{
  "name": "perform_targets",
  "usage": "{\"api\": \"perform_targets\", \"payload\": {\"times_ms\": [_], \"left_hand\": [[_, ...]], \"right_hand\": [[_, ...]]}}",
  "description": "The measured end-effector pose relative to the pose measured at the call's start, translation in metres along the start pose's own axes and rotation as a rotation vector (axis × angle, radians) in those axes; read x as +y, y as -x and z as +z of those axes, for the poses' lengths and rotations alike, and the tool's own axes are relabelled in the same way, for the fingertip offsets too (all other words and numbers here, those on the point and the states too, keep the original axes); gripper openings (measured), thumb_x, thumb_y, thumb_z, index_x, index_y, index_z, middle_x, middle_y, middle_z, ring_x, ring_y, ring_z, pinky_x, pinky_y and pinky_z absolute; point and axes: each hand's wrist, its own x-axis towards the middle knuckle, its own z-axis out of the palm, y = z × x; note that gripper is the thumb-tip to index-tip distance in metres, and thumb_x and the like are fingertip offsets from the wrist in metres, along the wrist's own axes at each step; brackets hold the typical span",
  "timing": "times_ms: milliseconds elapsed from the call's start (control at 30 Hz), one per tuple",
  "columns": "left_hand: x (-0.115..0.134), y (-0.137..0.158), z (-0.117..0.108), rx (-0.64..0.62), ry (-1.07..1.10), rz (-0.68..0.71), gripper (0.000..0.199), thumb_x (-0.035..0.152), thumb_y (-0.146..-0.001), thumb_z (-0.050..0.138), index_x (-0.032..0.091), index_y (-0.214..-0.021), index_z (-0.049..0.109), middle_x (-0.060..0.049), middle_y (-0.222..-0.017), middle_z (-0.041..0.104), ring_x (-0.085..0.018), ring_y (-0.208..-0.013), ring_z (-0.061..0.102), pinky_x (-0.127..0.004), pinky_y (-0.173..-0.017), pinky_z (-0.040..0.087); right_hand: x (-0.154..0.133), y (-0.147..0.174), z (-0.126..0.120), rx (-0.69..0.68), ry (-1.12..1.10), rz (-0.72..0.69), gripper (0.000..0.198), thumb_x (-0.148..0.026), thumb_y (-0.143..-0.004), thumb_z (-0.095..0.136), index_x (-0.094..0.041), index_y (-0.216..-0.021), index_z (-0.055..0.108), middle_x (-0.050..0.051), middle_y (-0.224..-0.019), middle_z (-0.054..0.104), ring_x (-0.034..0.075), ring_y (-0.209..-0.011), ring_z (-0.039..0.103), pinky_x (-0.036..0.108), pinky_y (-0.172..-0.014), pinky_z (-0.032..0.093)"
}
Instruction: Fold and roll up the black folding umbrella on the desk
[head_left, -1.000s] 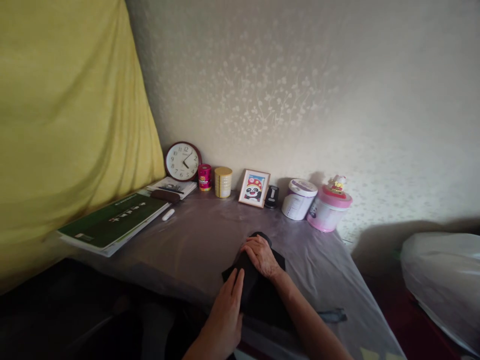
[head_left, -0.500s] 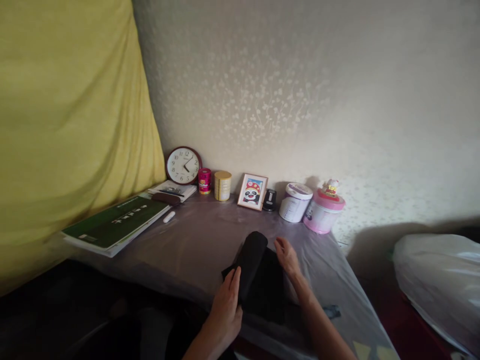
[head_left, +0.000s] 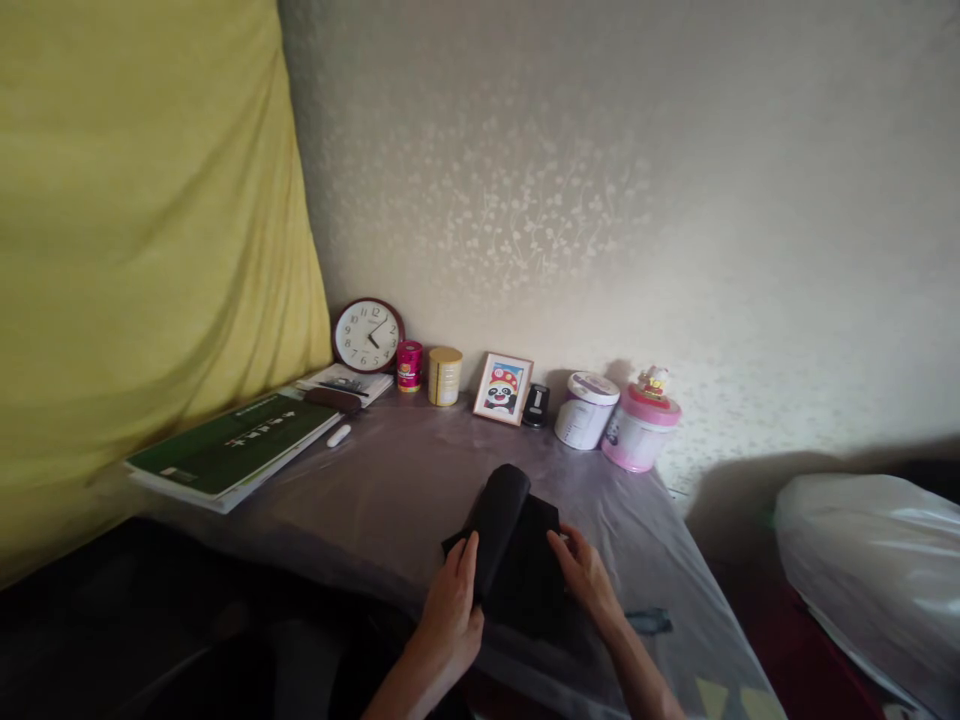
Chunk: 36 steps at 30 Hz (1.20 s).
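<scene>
Below the middle of the frame lies the black cloth, part rolled, part flat! Left hand, fingers nearly straight, sits against the rolled part's lower-left side; whether it grips, I can't tell. Right hand, thumb and fingers nearly closed, pinches the right edge. Underneath, grey tablecloth; above centre-right, a white tub; left of centre, the clock.
</scene>
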Motion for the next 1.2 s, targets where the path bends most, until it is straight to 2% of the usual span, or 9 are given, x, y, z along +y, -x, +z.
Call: {"api": "perform_targets", "payload": {"times_ms": [133,233,367,700,833,933,1067,1133,1200], "left_hand": [[-0.001,0.000,0.001,0.008,-0.012,0.000,0.082,-0.005,-0.062,0.040,0.006,-0.140,0.014,-0.017,-0.145,0.026,-0.020,-0.132,0.028,-0.029,-0.109,0.024],[-0.003,-0.001,0.002,0.010,-0.015,0.004,0.083,-0.004,-0.062,0.040,0.008,-0.140,0.014,-0.016,-0.145,0.027,-0.020,-0.132,0.029,-0.030,-0.109,0.025],[-0.007,-0.001,0.007,0.033,-0.027,0.036,0.084,-0.004,-0.061,0.040,0.007,-0.140,0.013,-0.018,-0.143,0.028,-0.021,-0.131,0.031,-0.033,-0.108,0.027],[-0.003,0.001,-0.007,-0.009,-0.036,0.032,0.082,-0.001,-0.062,0.040,0.004,-0.139,0.012,-0.018,-0.143,0.030,-0.021,-0.130,0.033,-0.032,-0.108,0.028],[-0.002,0.001,-0.012,-0.024,-0.041,0.016,0.082,0.003,-0.063,0.042,0.005,-0.140,0.012,-0.017,-0.143,0.030,-0.021,-0.130,0.034,-0.031,-0.107,0.029],[-0.005,0.001,-0.010,0.009,-0.061,0.047,0.078,0.005,-0.064,0.043,0.005,-0.138,0.017,-0.017,-0.141,0.033,-0.021,-0.129,0.035,-0.033,-0.107,0.029],[-0.016,0.001,-0.002,0.067,-0.103,0.058,0.065,0.010,-0.068,0.043,0.006,-0.132,0.030,-0.018,-0.135,0.042,-0.025,-0.125,0.041,-0.038,-0.105,0.032],[-0.020,0.003,0.000,0.084,-0.098,0.043,0.066,0.013,-0.070,0.043,0.005,-0.134,0.024,-0.021,-0.135,0.041,-0.027,-0.126,0.040,-0.042,-0.105,0.032],[-0.022,0.006,0.000,0.123,-0.058,0.052,0.076,0.013,-0.072,0.042,0.006,-0.139,0.006,-0.021,-0.140,0.034,-0.026,-0.129,0.036,-0.043,-0.105,0.032]], "right_hand": [[-0.006,0.002,0.009,0.055,0.034,-0.084,0.041,-0.047,-0.070,0.054,-0.018,-0.098,0.062,0.002,-0.069,0.066,0.020,-0.061,0.063,0.026,-0.048,0.046],[-0.015,-0.001,0.012,0.023,0.008,-0.131,0.037,-0.045,-0.070,0.055,-0.018,-0.093,0.063,0.002,-0.064,0.066,0.021,-0.062,0.063,0.028,-0.052,0.047],[-0.035,-0.006,0.020,-0.012,-0.084,-0.173,0.038,-0.045,-0.072,0.054,-0.016,-0.094,0.064,0.005,-0.071,0.068,0.022,-0.067,0.064,0.029,-0.057,0.049],[-0.069,-0.018,0.065,-0.012,-0.067,-0.130,0.044,-0.035,-0.071,0.059,-0.009,-0.106,0.060,0.014,-0.094,0.068,0.025,-0.095,0.063,0.033,-0.081,0.049],[-0.074,-0.018,0.070,-0.077,-0.034,-0.151,0.040,-0.034,-0.071,0.058,-0.011,-0.103,0.060,0.007,-0.076,0.068,0.021,-0.072,0.065,0.029,-0.062,0.051],[-0.078,-0.014,0.069,-0.210,-0.097,-0.171,0.030,-0.034,-0.075,0.053,-0.014,-0.098,0.058,0.000,-0.064,0.064,0.013,-0.048,0.058,0.024,-0.046,0.046],[-0.082,-0.008,0.069,-0.352,-0.171,-0.193,0.020,-0.035,-0.081,0.047,-0.018,-0.084,0.057,-0.001,-0.066,0.067,0.008,-0.044,0.053,0.020,-0.044,0.043],[-0.083,-0.006,0.069,-0.363,-0.160,-0.223,0.020,-0.035,-0.082,0.046,-0.019,-0.081,0.057,-0.001,-0.069,0.069,0.008,-0.047,0.054,0.020,-0.048,0.044],[-0.084,-0.005,0.070,-0.367,-0.124,-0.252,0.019,-0.034,-0.083,0.046,-0.019,-0.080,0.057,-0.001,-0.070,0.070,0.008,-0.049,0.056,0.020,-0.052,0.045]]}}
